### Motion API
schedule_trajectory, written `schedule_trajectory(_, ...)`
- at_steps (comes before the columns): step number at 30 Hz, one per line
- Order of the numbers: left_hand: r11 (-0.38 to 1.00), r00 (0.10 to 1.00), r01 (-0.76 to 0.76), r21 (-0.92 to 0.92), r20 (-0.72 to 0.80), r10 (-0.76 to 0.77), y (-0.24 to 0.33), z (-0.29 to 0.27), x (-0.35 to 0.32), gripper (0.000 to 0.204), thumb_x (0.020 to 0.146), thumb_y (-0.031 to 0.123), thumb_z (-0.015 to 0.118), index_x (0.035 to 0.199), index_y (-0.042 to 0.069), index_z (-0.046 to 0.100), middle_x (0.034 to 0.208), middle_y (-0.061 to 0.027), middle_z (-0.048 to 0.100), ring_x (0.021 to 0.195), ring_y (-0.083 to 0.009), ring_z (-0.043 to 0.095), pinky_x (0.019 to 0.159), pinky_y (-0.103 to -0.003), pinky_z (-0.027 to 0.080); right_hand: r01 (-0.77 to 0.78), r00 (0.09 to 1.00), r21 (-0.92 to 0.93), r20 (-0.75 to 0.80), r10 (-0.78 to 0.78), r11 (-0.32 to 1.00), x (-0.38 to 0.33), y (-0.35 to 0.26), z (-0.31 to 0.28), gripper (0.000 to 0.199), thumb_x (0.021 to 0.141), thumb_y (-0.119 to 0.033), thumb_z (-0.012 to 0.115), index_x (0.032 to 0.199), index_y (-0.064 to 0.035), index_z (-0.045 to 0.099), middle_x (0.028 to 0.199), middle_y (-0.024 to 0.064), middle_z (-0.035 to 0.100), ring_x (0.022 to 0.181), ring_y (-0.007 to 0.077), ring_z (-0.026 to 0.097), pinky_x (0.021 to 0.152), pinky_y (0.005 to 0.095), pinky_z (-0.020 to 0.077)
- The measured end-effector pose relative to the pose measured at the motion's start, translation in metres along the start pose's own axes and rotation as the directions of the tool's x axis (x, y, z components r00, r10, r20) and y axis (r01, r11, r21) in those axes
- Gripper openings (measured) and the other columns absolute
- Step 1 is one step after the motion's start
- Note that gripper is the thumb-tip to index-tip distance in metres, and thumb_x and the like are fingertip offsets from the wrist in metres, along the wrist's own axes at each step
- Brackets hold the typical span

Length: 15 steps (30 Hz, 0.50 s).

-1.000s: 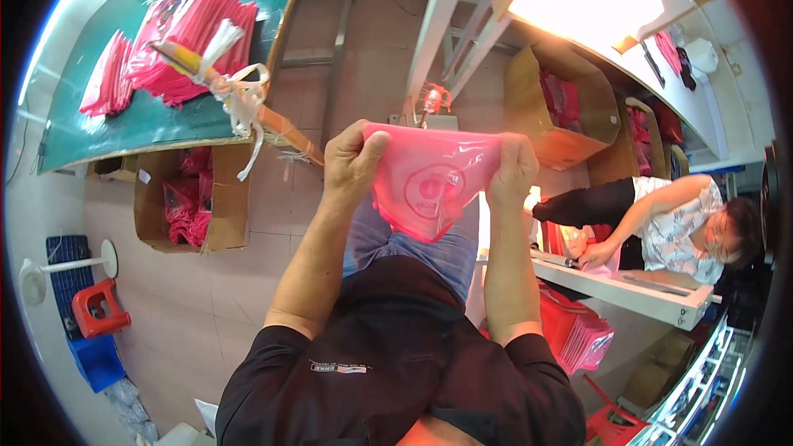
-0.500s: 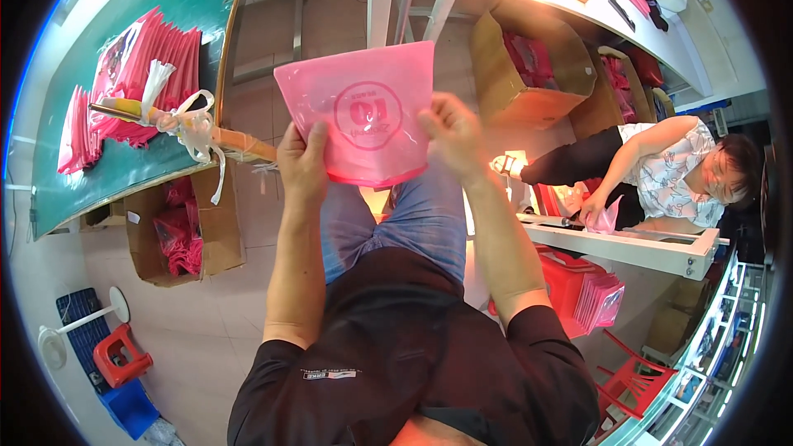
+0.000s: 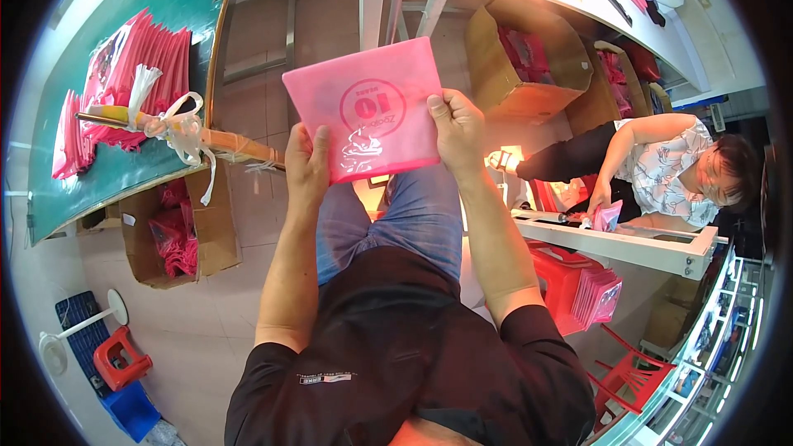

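**Hands pinch a pink bag by its lower corners; grip looks thin**

Left hand (image 3: 307,167) grips the pink bag (image 3: 363,107) at its 7 o'clock corner, thumb on the face and fingers hidden behind it. Right hand (image 3: 459,125) pinches the bag's 4 o'clock edge the same way, thumb pressed on the front. Both hands are closed on the bag, which is held up flat over the knees, near the centre of the head view and a little toward 12 o'clock, its round print facing the camera.

Judging from this, the upper half of the bag stands unsupported; it could flop forward or fold over, since only the lower corners are held. The film looks slick, so a loosened thumb could let one corner slide out and the bag swing down toward the floor.

At 10 o'clock a green table (image 3: 74,173) carries a stack of pink bags (image 3: 140,66) and a stick tied with white strips (image 3: 178,128); its end points toward the left hand, and a sideways sweep could snag it. A carton (image 3: 178,227) sits below at 8 o'clock, another carton (image 3: 516,66) at 1 o'clock. At 3 o'clock a co-worker (image 3: 661,173) bends over a white bench (image 3: 628,244), well apart.
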<state>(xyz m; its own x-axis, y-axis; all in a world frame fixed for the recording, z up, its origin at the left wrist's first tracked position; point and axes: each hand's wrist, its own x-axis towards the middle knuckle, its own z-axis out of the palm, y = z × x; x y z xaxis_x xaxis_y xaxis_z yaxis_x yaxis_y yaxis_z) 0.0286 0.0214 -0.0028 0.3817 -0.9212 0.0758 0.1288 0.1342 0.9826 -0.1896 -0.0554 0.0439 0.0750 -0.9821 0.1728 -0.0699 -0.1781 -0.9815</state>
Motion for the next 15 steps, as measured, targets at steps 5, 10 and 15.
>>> schedule_trajectory(5, 0.986, 0.994, -0.07, -0.148, 0.077, 0.082, 0.021, 0.012, -0.014, 0.045, 0.096, 0.007, 0.059, 0.137, 0.001, 0.042, 0.123, -0.0106, 0.056, 0.106, -0.0136, 0.057, 0.091, -0.028, 0.047, -0.013, 0.982, 0.104, -0.188, 0.032, 0.995, 0.014, 0.019, -0.005, 0.022, 0.096, -0.019, 0.063, 0.1, 0.002, 0.067, 0.08, -0.0019, 0.062, 0.073, 0.0051, 0.051, 0.067, 0.0223, 0.0449)
schedule_trajectory(10, 0.995, 0.988, -0.09, -0.035, 0.12, 0.094, -0.002, -0.002, -0.016, 0.029, 0.089, -0.002, 0.065, 0.118, -0.001, 0.061, 0.132, -0.0117, 0.053, 0.11, -0.0155, 0.058, 0.093, -0.027, 0.048, -0.085, 0.973, 0.173, -0.196, 0.119, 0.981, 0.015, 0.022, -0.009, 0.023, 0.098, -0.018, 0.058, 0.104, 0.0035, 0.065, 0.09, 0.0018, 0.064, 0.08, 0.0075, 0.057, 0.074, 0.0226, 0.0475)
schedule_trajectory(15, 0.945, 0.953, -0.303, 0.127, 0.036, 0.301, 0.016, 0.009, -0.009, 0.016, 0.086, -0.003, 0.068, 0.102, -0.001, 0.065, 0.119, -0.0112, 0.059, 0.1, -0.016, 0.062, 0.083, -0.025, 0.052, -0.107, 0.943, 0.244, -0.283, 0.177, 0.964, 0.016, 0.02, -0.008, 0.021, 0.096, -0.017, 0.062, 0.098, 0.0029, 0.067, 0.082, -0.0006, 0.062, 0.075, 0.0064, 0.053, 0.07, 0.0229, 0.0452)
